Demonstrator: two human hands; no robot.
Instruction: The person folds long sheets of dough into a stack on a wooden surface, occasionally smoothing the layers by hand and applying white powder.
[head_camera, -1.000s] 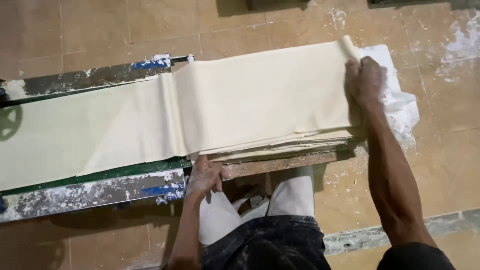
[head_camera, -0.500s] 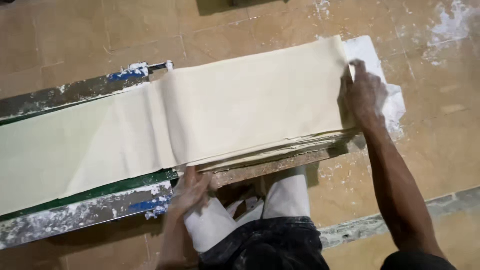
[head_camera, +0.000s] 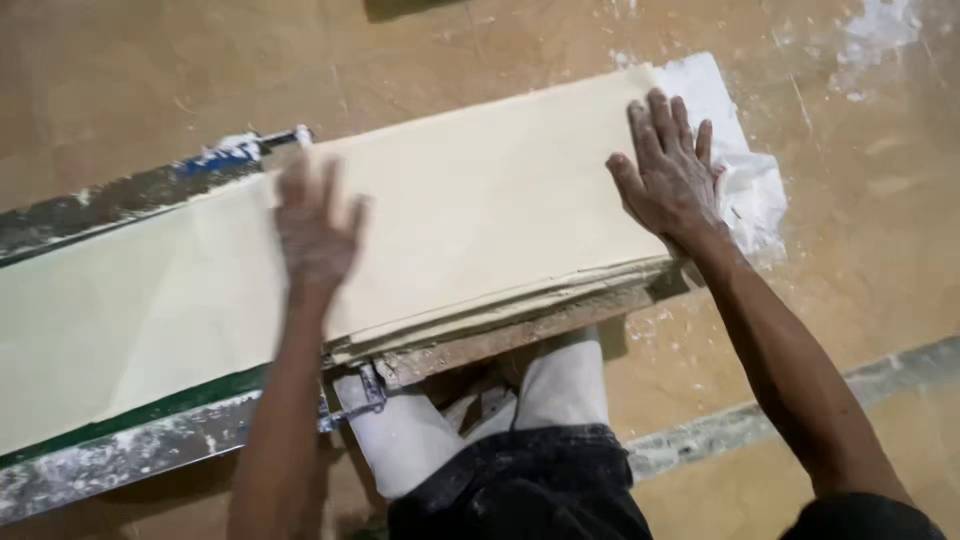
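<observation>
A long pale-yellow sheet of dough (head_camera: 470, 215) lies folded in layers on a wooden board (head_camera: 500, 345). The sheet runs off to the left along a flour-dusted conveyor frame (head_camera: 110, 470). My left hand (head_camera: 315, 230) lies flat and blurred on the sheet near where the folded stack begins, fingers spread. My right hand (head_camera: 670, 170) presses flat on the stack's right end, fingers apart. Neither hand holds anything.
A white floury cloth or plastic (head_camera: 745, 185) sticks out under the stack's right end. My knees in white fabric and a dark apron (head_camera: 520, 470) are below the board. Tan floor tiles with flour patches (head_camera: 880, 30) surround everything.
My left hand rose from the board's front edge onto the sheet. My right hand moved from gripping the sheet's right end to pressing flat on it.
</observation>
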